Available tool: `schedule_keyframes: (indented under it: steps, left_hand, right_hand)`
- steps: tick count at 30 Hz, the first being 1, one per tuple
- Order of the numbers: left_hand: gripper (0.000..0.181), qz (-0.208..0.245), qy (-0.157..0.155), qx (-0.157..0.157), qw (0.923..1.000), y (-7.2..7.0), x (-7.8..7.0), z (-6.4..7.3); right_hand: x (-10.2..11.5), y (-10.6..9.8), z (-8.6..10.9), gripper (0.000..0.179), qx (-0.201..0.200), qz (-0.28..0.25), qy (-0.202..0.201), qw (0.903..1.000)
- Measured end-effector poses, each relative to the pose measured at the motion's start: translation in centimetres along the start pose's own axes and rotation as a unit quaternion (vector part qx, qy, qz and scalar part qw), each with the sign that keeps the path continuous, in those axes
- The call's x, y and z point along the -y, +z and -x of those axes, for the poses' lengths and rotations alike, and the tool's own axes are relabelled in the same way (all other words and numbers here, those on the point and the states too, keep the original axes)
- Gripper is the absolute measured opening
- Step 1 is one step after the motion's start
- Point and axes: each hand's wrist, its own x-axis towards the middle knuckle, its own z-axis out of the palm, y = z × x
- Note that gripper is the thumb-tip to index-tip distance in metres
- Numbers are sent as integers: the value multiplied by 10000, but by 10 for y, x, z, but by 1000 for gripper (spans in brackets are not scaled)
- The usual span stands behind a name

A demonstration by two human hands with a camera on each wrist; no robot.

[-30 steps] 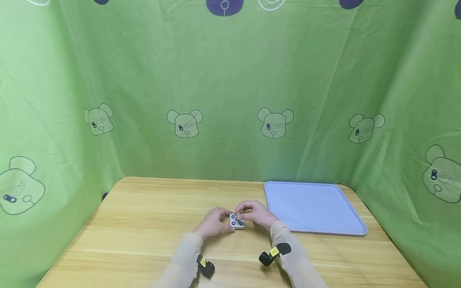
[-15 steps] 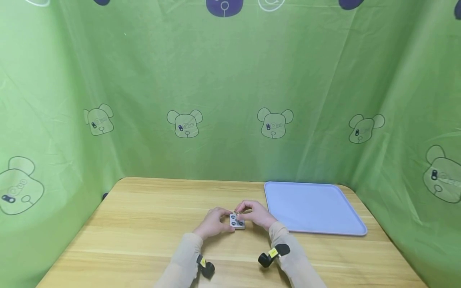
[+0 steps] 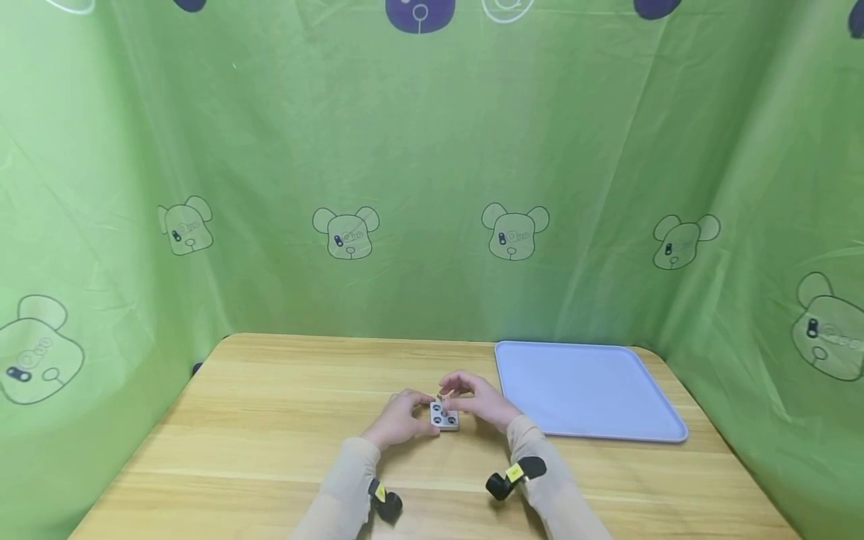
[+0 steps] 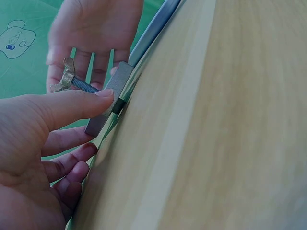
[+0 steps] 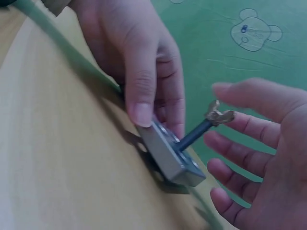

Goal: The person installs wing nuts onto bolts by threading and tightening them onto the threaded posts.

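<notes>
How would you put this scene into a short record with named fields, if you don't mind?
Surface: wooden table
Left hand: the left hand grips a grey block between thumb and fingers
Block: round holes visible in its top face
Fastener: threaded bolt with a gold-coloured winged top, standing out of the block's top face
Right hand: the right hand has its fingers spread around the winged top; contact unclear
Tray: pale blue tray, on the right side
Backdrop: green cloth with bear-head outlines
</notes>
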Motion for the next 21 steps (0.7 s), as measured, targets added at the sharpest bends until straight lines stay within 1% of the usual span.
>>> schedule_keyframes:
  steps: [3, 10, 13, 17, 21]
  left_hand:
    - [59, 19, -25, 7, 10000, 0, 0, 0]
    - [59, 2, -21, -4, 10000, 0, -2, 2]
    - [60, 5, -18, 0, 10000, 0, -2, 2]
    - [60, 17, -15, 4, 10000, 0, -2, 2]
    - [60, 15, -9, -3, 10000, 0, -1, 1]
  right_hand:
    - [1, -4, 1, 39, -24, -169, 138, 9998]
    - [3, -11, 4, 34, 105, -415, 213, 9989]
    - [2, -12, 5, 32, 239, -479, 233, 9983]
    - [1, -12, 5, 34, 513, -520, 118, 9973]
    - [0, -12, 5, 34, 671, -565, 53, 9961]
